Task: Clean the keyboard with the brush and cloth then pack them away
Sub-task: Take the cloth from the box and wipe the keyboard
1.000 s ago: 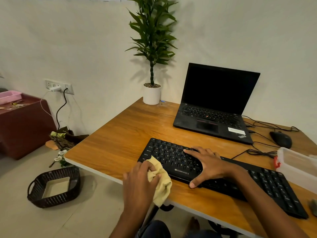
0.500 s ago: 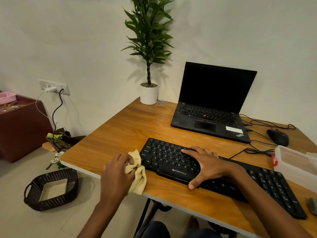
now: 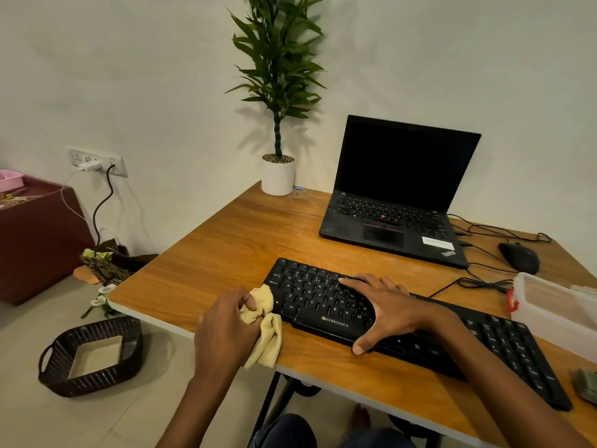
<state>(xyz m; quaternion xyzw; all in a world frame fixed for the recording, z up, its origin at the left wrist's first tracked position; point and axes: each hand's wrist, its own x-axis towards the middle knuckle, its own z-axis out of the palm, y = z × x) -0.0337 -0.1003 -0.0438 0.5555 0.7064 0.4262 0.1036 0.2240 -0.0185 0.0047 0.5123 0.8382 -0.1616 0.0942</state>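
Nearest me, at the table's front edge, the left hand (image 3: pixel 226 328) has its grip bunched tight round the yellow cloth (image 3: pixel 268 337). The cloth is crumpled against the left end of the black keyboard (image 3: pixel 313 295), with a tail of it hanging over the table (image 3: pixel 226 247) edge. Just beyond, the right hand (image 3: pixel 384 308) lies flat across the keys with no grip at all: fingers spread, thumb hooked at the near rim, apparently pinning the board down.

I'd judge the wiping part is under way, with the cloth at the left end and the long run of keys to the right yet to be gone over. Whether the brushing is done, I cannot tell. A greyish thing (image 3: pixel 586 384) at the far right edge may be the brush, but it is too cut off to name.

Packing away has not begun (the cloth is in hand). A clear plastic box (image 3: pixel 549 305) waits to the right of the keyboard. Farther back stand the open laptop (image 3: pixel 397 195), a mouse (image 3: pixel 518 257) and a potted plant (image 3: pixel 277 174).
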